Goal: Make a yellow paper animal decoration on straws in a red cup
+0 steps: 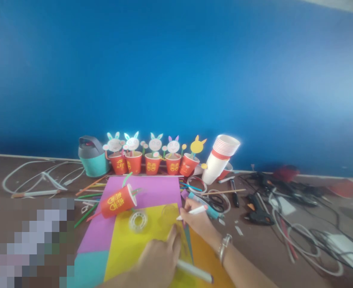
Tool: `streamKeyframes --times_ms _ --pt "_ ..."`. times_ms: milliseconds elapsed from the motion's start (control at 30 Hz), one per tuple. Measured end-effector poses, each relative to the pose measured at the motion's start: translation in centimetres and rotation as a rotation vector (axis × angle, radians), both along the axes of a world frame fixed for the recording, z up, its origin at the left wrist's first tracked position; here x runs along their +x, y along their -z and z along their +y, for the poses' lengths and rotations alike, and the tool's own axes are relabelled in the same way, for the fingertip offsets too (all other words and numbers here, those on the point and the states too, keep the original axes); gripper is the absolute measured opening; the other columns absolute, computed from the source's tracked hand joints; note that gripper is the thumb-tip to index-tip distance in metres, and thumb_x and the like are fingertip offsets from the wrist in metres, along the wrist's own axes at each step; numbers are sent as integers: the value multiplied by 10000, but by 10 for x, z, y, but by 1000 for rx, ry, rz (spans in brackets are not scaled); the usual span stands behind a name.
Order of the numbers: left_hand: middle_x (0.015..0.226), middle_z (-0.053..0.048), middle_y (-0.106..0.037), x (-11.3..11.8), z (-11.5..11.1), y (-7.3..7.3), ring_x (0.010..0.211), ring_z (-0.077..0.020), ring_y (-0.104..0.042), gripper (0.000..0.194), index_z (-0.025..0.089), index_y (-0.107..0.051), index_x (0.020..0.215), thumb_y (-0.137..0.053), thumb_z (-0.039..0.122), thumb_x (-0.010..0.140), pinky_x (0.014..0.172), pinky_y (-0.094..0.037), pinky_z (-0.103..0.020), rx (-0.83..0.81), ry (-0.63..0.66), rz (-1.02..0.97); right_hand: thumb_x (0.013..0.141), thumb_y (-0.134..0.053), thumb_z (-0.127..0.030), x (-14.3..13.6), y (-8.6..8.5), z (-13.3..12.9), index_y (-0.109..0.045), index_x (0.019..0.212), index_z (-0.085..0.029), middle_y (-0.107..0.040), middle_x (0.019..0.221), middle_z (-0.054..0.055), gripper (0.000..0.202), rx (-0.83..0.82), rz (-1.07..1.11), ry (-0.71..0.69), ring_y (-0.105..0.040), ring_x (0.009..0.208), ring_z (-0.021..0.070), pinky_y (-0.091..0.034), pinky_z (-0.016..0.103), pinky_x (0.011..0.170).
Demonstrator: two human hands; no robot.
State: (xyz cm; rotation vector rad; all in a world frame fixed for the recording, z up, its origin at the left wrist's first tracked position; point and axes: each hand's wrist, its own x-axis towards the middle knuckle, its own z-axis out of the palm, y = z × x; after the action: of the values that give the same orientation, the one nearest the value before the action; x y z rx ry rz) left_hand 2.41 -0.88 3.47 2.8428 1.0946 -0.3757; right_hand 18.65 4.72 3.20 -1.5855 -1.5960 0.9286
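Observation:
My right hand (194,216) pinches a slim white marker (198,210) with an orange end, its other end close to the yellow paper (125,248). My left hand (161,256) rests on this sheet, fingers stretched towards the marker. Beside the left hand lies another white marker (196,271) with a dark end; the hand hides part of it. A clear tape roll (130,221) sits on the yellow sheet. Left of it a red paper cup (118,202) with gold characters lies tipped on purple paper (152,188), green strips poking out.
Along the blue wall stand several red cups (152,165) with paper rabbit faces, a teal container (94,163) and a leaning stack of white cups (216,164). Scissors (216,202), a black marker (234,194), a glue gun (258,210) and tangled cables (305,244) lie rightward.

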Motion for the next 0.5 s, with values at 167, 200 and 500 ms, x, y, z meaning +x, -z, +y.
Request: streamKeyframes --times_ms 167,200,500 --pt "1504 -206 -378 0 0 1 768 -266 -719 585 129 -377 1456 -460 222 885 531 -565 -359 11 20 -6 771 -524 -143 0 1 0 -379 554 -258 -508 405 -80 285 -18 -24 4 -531 425 119 -407 226 501" --pt "1502 -201 -385 0 1 1 772 -265 -718 577 129 -384 1452 -456 224 888 530 -565 -358 10 22 -4 771 -523 -143 0 1 1 -378 553 -257 -507 405 -81 285 -21 -20 8 -531 424 118 -407 225 501" --pt "1487 -229 -397 0 1 3 736 -278 -708 579 122 -398 1444 -464 233 880 515 -554 -388 17 18 -20 737 -513 -185 1 2 2 -370 531 -253 -504 421 -68 260 7 20 46 -545 447 123 -399 225 482"
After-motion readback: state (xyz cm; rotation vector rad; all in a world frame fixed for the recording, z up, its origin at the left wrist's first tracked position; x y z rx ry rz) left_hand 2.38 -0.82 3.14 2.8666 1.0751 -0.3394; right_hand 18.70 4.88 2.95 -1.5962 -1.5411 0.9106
